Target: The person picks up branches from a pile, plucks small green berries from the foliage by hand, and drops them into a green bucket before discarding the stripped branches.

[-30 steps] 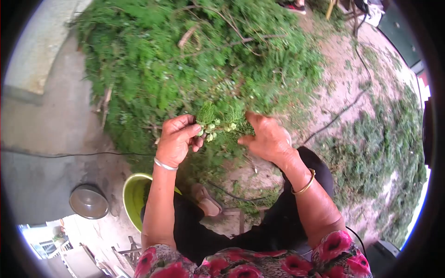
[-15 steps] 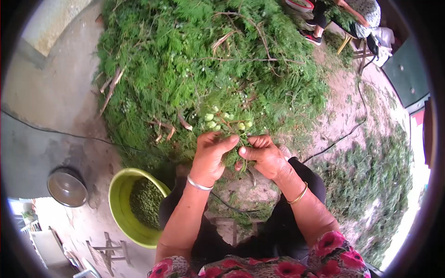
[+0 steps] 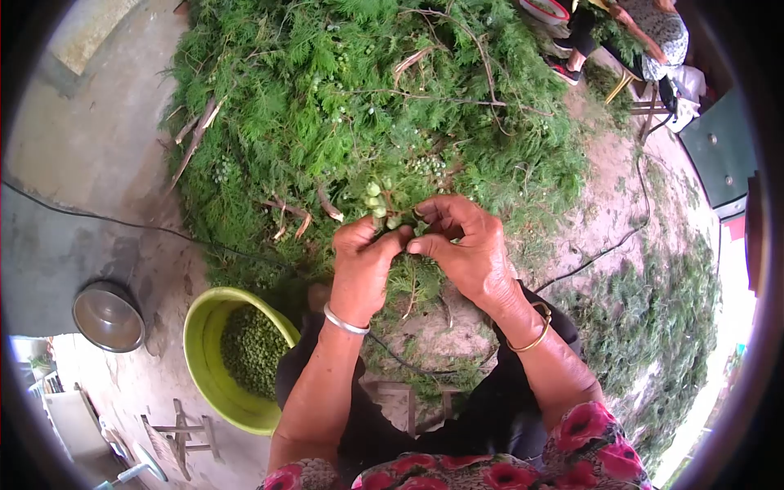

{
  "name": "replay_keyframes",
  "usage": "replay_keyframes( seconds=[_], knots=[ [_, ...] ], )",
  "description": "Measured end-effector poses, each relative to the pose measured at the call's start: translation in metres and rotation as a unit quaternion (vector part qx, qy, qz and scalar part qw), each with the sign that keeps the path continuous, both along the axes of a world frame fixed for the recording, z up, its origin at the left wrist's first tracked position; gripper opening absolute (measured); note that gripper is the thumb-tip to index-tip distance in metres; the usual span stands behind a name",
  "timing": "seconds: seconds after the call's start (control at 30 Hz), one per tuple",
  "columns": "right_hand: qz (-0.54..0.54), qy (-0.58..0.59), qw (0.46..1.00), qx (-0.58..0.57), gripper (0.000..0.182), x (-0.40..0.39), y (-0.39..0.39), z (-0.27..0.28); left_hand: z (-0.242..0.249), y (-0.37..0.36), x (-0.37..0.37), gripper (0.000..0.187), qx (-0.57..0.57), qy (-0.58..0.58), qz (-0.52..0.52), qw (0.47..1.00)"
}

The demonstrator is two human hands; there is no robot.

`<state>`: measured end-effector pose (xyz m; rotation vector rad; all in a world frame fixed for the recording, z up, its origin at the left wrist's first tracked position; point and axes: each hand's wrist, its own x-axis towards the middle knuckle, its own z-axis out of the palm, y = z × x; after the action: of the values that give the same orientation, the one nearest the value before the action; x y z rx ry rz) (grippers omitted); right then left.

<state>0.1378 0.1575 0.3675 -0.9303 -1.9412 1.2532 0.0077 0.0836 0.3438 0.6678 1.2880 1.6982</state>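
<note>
A green sprig (image 3: 376,196) with several pale green cones is pinched in my left hand (image 3: 363,265), which wears a silver bracelet. My right hand (image 3: 465,249), with a gold bracelet, curls its thumb and fingers round the cones at the sprig's right side; its fingertips nearly touch my left thumb. Leafy stems hang below both hands. Behind them lies a big pile of green branches (image 3: 310,106). A yellow-green bucket (image 3: 200,347) holding many small green cones (image 3: 253,347) stands left of my left arm.
A metal bowl (image 3: 109,317) and a small wooden stool (image 3: 181,437) are at the left. A black cable (image 3: 122,223) crosses the floor. More greenery (image 3: 653,327) lies at the right. Another person (image 3: 653,33) sits at the top right near a red-rimmed basin (image 3: 545,10).
My right hand has moved up and closed over the cones on the right of the sprig. The view has shifted slightly.
</note>
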Motion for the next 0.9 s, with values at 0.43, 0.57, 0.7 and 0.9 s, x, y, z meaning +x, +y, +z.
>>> replay_keyframes(
  seconds=[0.43,0.57,0.7,0.9],
  knots=[
    [-0.044,0.062,0.997,-0.019,0.023,0.008,0.018,-0.026,0.0,0.012,0.014,0.005,-0.041,0.005,-0.001,0.999],
    [-0.057,-0.018,0.998,0.029,0.009,0.016,0.024,-0.021,0.0,0.01,0.02,0.005,-0.049,0.087,0.008,0.995],
    [-0.168,0.159,0.938,-0.259,0.009,0.034,0.058,-0.021,0.009,0.005,0.013,0.007,-0.033,0.058,0.005,0.998],
    [-0.104,0.284,0.849,-0.433,0.011,0.037,0.053,-0.008,0.002,0.004,0.007,0.011,-0.042,0.002,0.036,0.998]
  ],
)
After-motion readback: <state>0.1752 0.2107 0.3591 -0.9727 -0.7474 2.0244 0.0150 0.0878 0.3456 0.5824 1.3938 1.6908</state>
